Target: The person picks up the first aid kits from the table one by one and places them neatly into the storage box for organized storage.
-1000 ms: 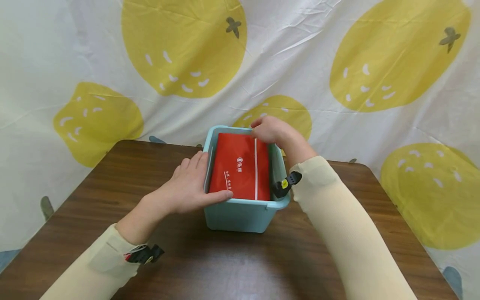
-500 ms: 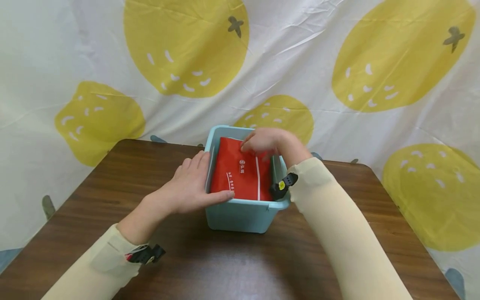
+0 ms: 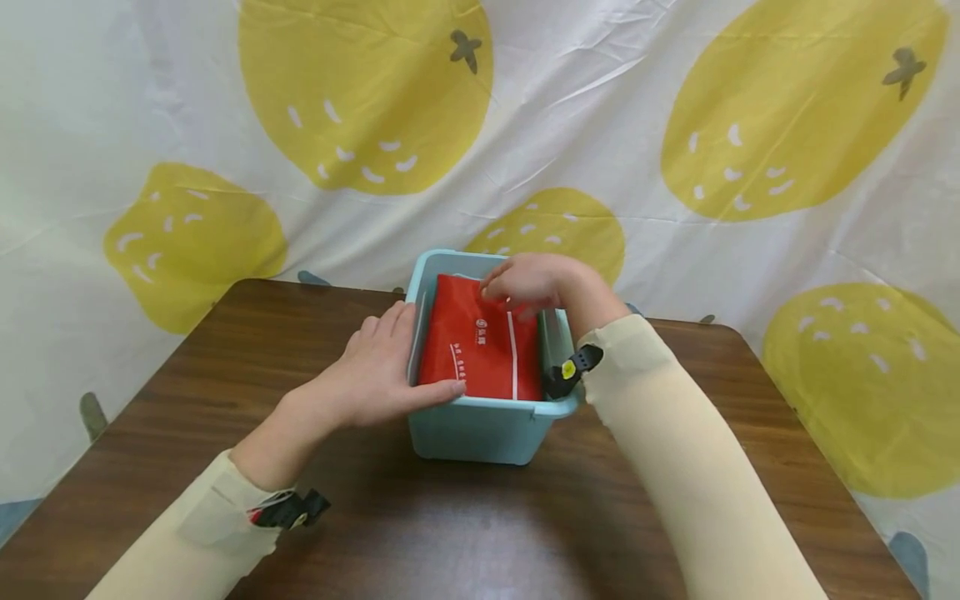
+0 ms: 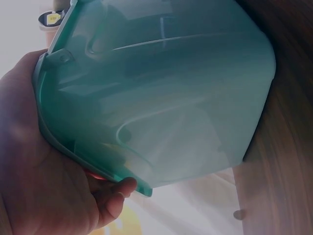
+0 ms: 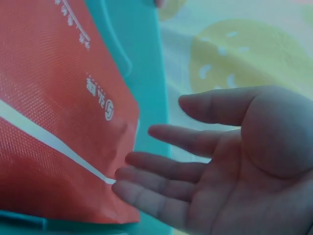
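Observation:
A light blue plastic bin (image 3: 480, 433) stands on the table, with a red bag (image 3: 480, 358) lying inside. White lettering and a white stripe mark the bag's woven-looking surface. My left hand (image 3: 375, 358) rests on the bin's left rim, fingers stretched along it and thumb laid over the near rim. In the left wrist view, that hand (image 4: 49, 176) lies against the rim at one corner. Over the far right part of the bag is my right hand (image 3: 532, 283). The right wrist view has this hand (image 5: 215, 161) with fingers extended, tips at the bag's edge.
The bin stands on a dark brown wooden table (image 3: 315, 467). Behind it hangs a white cloth (image 3: 577, 83) with large yellow fruit prints. A black wrist camera (image 3: 573, 371) on the right arm hangs over the bin's right rim.
From the bin's far rim, my right hand has moved inward and nearer over the bag. The bag's far edge sits slightly lower. My left hand has stayed on the rim.

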